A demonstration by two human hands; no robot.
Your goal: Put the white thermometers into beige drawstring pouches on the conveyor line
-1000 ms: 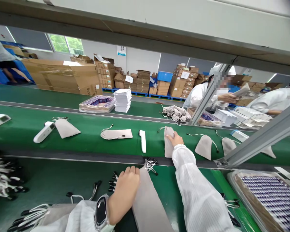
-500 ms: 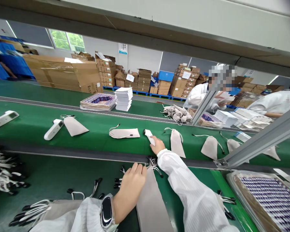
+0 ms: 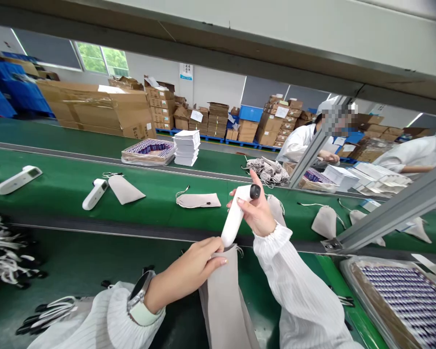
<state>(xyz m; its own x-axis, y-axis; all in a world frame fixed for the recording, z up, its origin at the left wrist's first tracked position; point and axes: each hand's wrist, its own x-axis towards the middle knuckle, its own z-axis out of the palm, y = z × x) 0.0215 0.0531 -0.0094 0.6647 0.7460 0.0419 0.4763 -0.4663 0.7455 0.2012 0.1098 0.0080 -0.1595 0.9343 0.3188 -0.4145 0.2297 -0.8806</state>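
Observation:
My right hand point(image 3: 257, 211) grips a white handheld thermometer point(image 3: 233, 223) near its dark-tipped head. The thermometer tilts, its lower end right at the mouth of a grey drawstring pouch point(image 3: 223, 291). Pinching that pouch's mouth from the left is my left hand point(image 3: 199, 259), fingers closed on the fabric. How far the thermometer's end sits inside the pouch I cannot tell. Behind my right hand another grey pouch point(image 3: 276, 209) lies partly hidden on the belt. More thermometers point(image 3: 95, 195) and a flat pouch point(image 3: 199, 200) rest on the green belt to the left.
A slanted metal post point(image 3: 385, 208) stands at the right, above a tray of small striped items point(image 3: 407, 291). Bundled drawstring ends point(image 3: 7, 252) lie at far left. Across the belt are a paper stack point(image 3: 186, 148), a pouch pile point(image 3: 267, 170) and a co-worker point(image 3: 300, 143).
My right hand left a pouch on the belt, picked up the thermometer and brought it to the pouch in my left hand. Belt items shifted right. My left hand now grips the pouch mouth.

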